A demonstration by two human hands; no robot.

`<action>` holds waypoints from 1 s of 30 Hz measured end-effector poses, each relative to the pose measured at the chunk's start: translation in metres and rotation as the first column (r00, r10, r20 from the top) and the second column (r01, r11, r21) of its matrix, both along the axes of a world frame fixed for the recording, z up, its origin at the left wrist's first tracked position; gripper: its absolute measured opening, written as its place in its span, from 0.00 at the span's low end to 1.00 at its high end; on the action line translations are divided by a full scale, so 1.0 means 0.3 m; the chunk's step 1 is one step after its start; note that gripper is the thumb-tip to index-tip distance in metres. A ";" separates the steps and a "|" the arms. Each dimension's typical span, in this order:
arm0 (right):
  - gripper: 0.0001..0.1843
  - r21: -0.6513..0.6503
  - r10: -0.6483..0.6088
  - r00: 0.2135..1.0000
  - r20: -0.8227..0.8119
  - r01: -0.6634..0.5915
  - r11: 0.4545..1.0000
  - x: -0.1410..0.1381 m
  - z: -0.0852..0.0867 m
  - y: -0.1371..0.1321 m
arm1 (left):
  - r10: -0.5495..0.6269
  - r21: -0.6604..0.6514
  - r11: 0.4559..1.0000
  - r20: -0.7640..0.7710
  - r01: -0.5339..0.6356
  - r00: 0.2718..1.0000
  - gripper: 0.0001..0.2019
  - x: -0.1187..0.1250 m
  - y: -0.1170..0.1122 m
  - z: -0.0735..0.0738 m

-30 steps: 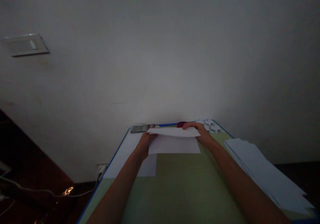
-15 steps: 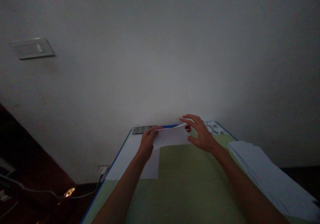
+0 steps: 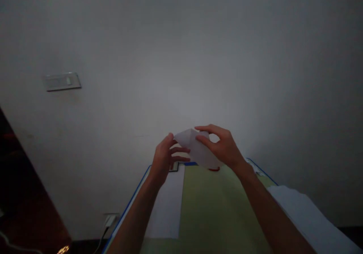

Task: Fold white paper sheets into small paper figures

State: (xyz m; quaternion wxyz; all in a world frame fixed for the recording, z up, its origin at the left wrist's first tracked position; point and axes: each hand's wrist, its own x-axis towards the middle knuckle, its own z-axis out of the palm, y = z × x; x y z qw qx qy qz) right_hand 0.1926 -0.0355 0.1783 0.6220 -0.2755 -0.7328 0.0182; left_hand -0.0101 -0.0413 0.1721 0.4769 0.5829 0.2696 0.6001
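A folded white sheet of paper (image 3: 195, 150) hangs in the air above the far end of the green table (image 3: 215, 208). My left hand (image 3: 164, 159) grips its left end with curled fingers. My right hand (image 3: 221, 146) pinches its right side between thumb and fingers. A red object (image 3: 214, 168), partly hidden under the paper and my right hand, lies at the table's far edge.
A white sheet (image 3: 167, 205) lies flat on the table's left side. A stack of white paper (image 3: 309, 220) sits at the right edge. A small dark object (image 3: 173, 166) rests at the far edge. A wall switch (image 3: 62, 81) and a floor socket with cable (image 3: 109, 220) are at the left.
Both hands lifted the sheet off the table, and it is folded smaller now. The view tilted upward, so the table sits lower in the frame.
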 end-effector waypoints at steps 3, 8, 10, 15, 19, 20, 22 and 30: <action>0.22 -0.117 0.104 0.951 -0.291 -0.143 0.983 0.014 0.069 -0.034 | 0.190 0.285 0.950 -0.208 -0.126 0.959 0.21 0.012 0.003 0.118; 0.33 -0.106 0.319 0.817 -0.481 -0.415 0.904 0.015 0.099 -0.086 | 0.225 0.453 0.884 -0.205 -0.111 0.953 0.15 0.054 -0.002 0.205; 0.35 -0.104 0.376 0.789 -0.485 -0.479 0.872 0.017 0.102 -0.101 | 0.178 0.431 0.897 -0.144 -0.100 0.973 0.16 0.071 -0.012 0.202; 0.34 -0.135 0.354 0.821 -0.448 -0.453 0.881 0.022 0.110 -0.117 | 0.219 0.448 0.877 -0.055 -0.172 0.974 0.13 0.094 -0.035 0.175; 0.18 -0.120 0.213 0.857 -0.469 -0.300 0.946 0.021 0.115 -0.116 | 0.217 0.468 0.871 -0.091 -0.151 0.972 0.14 0.098 -0.055 0.170; 0.16 -0.113 0.205 0.860 -0.468 -0.288 0.951 0.021 0.114 -0.116 | 0.218 0.472 0.870 -0.103 -0.145 0.971 0.14 0.097 -0.060 0.170; 0.14 -0.095 0.211 0.865 -0.456 -0.283 0.954 0.021 0.114 -0.117 | 0.226 0.482 0.863 -0.102 -0.151 0.969 0.14 0.096 -0.068 0.171; 0.17 -0.041 0.242 0.834 -0.495 -0.300 0.953 0.012 0.123 -0.133 | 0.283 0.470 0.850 -0.024 -0.239 0.959 0.17 0.097 -0.084 0.172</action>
